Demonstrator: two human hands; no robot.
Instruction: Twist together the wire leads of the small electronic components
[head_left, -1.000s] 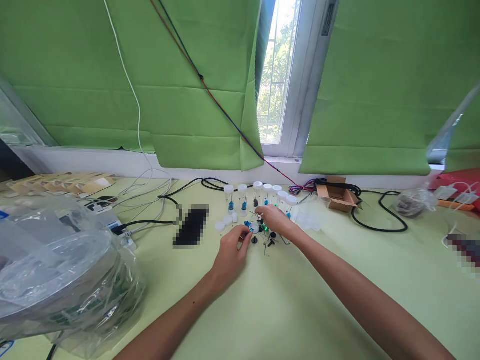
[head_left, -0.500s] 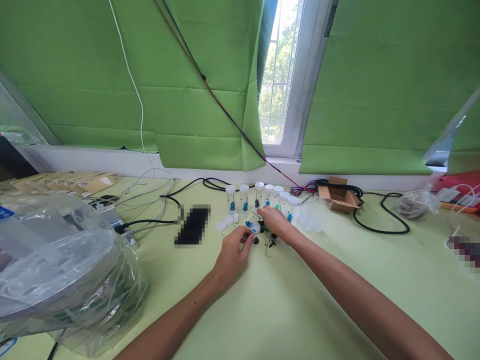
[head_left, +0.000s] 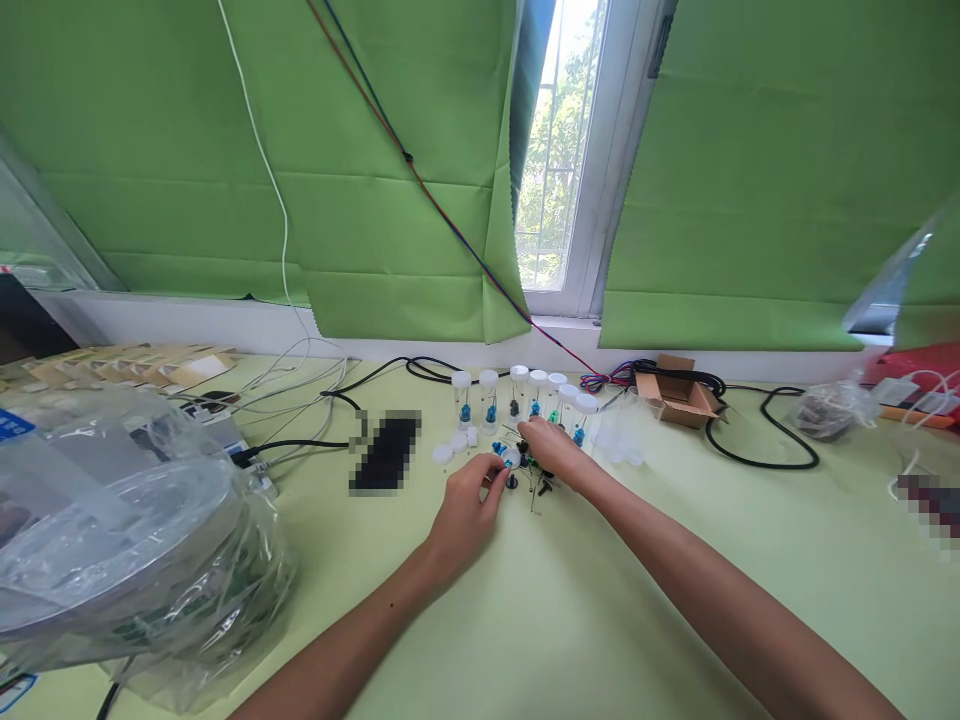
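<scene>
My left hand is closed in a pinch at a small round whitish plastic piece with a bit of blue at its edge. Whether this is a cap or the mouth of a vial I cannot tell. My right hand reaches over the small parts, fingertips pressed together; what they hold, if anything, is hidden. Small blue parts and black parts with thin wires lie around my fingers. Behind them several clear vials with white caps stand upright in a row, blue, black or green pieces inside.
Loose white caps lie left of the parts. Clear empty-looking vials lie to the right, before an open cardboard box. Black cables run along the back. A large plastic-wrapped reel fills the left.
Almost nothing differs. My right hand has shifted very slightly to the right, and my left hand keeps its pinch in the same place.
</scene>
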